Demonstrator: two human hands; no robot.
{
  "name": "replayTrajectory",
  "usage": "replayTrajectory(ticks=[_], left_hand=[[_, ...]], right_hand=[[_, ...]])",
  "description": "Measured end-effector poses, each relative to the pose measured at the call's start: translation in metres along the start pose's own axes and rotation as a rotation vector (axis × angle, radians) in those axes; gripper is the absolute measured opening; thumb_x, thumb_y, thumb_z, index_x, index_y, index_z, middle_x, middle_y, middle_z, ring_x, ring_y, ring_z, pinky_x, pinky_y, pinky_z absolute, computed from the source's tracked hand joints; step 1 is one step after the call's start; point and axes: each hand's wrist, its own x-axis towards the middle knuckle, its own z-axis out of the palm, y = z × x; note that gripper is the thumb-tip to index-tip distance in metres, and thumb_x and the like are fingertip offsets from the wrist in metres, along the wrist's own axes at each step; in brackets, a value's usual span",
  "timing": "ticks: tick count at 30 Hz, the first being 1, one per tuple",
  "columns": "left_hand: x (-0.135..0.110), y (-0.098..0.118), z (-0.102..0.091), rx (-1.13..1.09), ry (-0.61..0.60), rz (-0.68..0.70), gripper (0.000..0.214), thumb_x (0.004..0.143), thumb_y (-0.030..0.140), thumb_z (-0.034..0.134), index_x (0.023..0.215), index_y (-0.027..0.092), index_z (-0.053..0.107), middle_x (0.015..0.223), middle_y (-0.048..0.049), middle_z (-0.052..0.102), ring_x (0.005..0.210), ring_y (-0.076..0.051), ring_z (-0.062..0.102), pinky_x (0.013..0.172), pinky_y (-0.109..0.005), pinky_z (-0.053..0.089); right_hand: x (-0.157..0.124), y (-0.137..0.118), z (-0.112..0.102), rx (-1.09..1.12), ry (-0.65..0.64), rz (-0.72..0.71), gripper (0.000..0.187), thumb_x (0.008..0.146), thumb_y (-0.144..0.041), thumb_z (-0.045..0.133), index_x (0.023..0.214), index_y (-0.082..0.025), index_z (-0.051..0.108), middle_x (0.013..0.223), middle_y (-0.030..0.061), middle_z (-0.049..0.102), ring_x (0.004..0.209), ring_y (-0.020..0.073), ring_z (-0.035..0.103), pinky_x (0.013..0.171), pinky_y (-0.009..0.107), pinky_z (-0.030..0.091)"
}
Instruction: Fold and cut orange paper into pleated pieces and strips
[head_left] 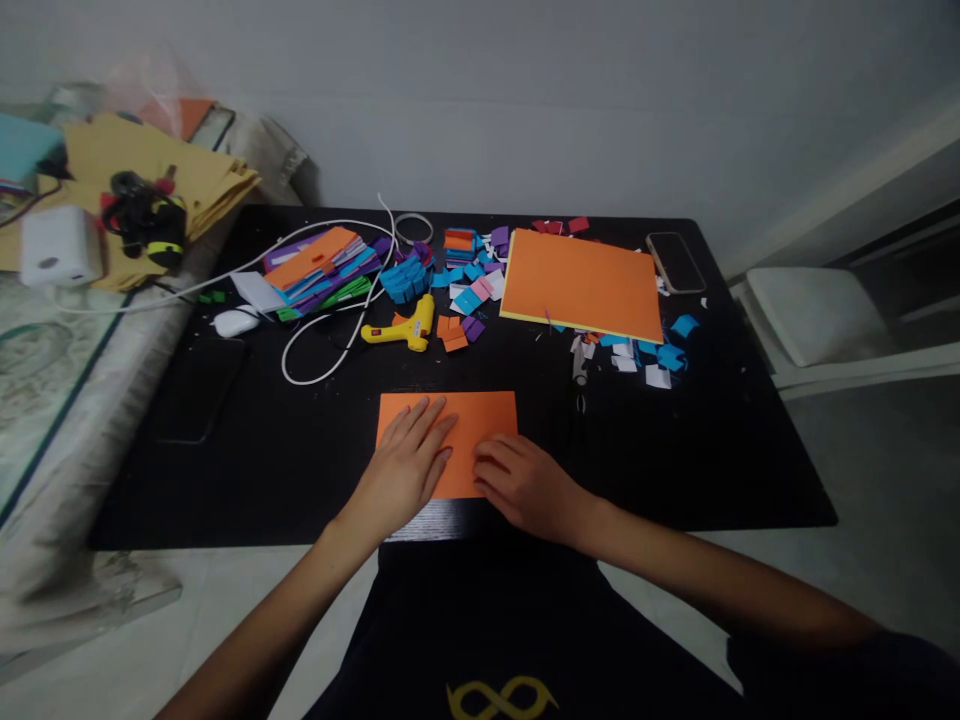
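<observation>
While your left hand (pixel 401 470) lies flat, holding nothing, on the orange paper sheet (pixel 469 420), long axis running left-right, your right hand (pixel 525 485) curls over its right half, pinch unclear.

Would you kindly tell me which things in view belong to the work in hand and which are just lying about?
In the work:
small orange sheet, under left hand and right hand
perhaps the large orange sheet, matching in colour

Seemingly just lying about:
phone beside the large orange sheet
white cable
yellow glue gun, untouched
coloured paper scraps
</observation>
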Motion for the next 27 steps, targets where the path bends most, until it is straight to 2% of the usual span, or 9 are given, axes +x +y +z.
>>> replayTrajectory(ticks=[4,7,9,16,20,23,27], left_hand=[[0.0,0.002,0.002,0.027,0.004,-0.001,0.045,0.108,0.028,0.044,0.15,0.013,0.053,0.165,-0.0149,0.045,0.154,-0.036,0.038,0.125,-0.057,0.036],[0.002,0.004,0.003,0.048,-0.001,-0.007,0.045,0.107,0.026,0.044,0.148,0.012,0.054,0.165,-0.014,0.044,0.155,-0.036,0.037,0.124,-0.056,0.036],[0.002,0.005,0.002,0.052,-0.01,-0.017,0.045,0.106,0.025,0.045,0.148,0.011,0.054,0.165,-0.0142,0.045,0.155,-0.035,0.036,0.124,-0.055,0.036],[0.007,0.011,0.001,0.061,0.014,-0.057,0.044,0.103,0.025,0.047,0.143,0.01,0.056,0.161,-0.0157,0.05,0.151,-0.037,0.042,0.12,-0.054,0.038],[0.012,0.017,0.006,0.097,0.052,-0.093,0.044,0.103,0.032,0.049,0.139,0.009,0.061,0.156,-0.0164,0.055,0.147,-0.038,0.046,0.117,-0.053,0.039],[0.015,0.023,0.011,0.149,0.084,-0.121,0.048,0.105,0.036,0.048,0.142,0.009,0.06,0.154,-0.0173,0.058,0.143,-0.038,0.049,0.117,-0.053,0.037],[0.023,0.032,0.014,0.213,0.084,-0.175,0.053,0.106,0.043,0.048,0.151,0.015,0.056,0.149,-0.0186,0.06,0.136,-0.041,0.053,0.111,-0.057,0.04]], right_hand=[[0.008,0.001,0.008,-0.016,0.045,0.093,0.026,0.105,-0.02,0.05,0.117,-0.011,0.072,0.129,0.019,0.07,0.124,0.0306,0.064,0.108,0.046,0.055],[0.018,0.005,0.018,-0.046,0.074,0.147,0.039,0.107,-0.02,0.044,0.137,-0.005,0.062,0.147,0.0231,0.061,0.142,0.0331,0.054,0.116,0.051,0.05],[0.025,0.008,0.025,-0.033,0.086,0.167,0.042,0.107,-0.018,0.04,0.142,-0.002,0.058,0.153,0.0242,0.056,0.148,0.0328,0.048,0.12,0.052,0.047],[0.036,0.008,0.033,0.06,0.135,0.229,0.044,0.101,-0.015,0.042,0.14,-0.001,0.057,0.157,0.0249,0.051,0.153,0.0322,0.042,0.124,0.053,0.042],[0.034,0.007,0.032,0.05,0.167,0.244,0.043,0.1,-0.015,0.044,0.138,0.001,0.058,0.154,0.0255,0.055,0.15,0.0333,0.046,0.122,0.052,0.045],[0.027,0.011,0.028,0.029,0.202,0.277,0.037,0.101,-0.015,0.045,0.132,-0.003,0.061,0.151,0.0229,0.059,0.147,0.032,0.051,0.119,0.05,0.049],[0.016,0.017,0.021,-0.001,0.239,0.314,0.028,0.102,-0.019,0.048,0.122,-0.007,0.065,0.148,0.022,0.062,0.144,0.0314,0.056,0.12,0.052,0.047]])
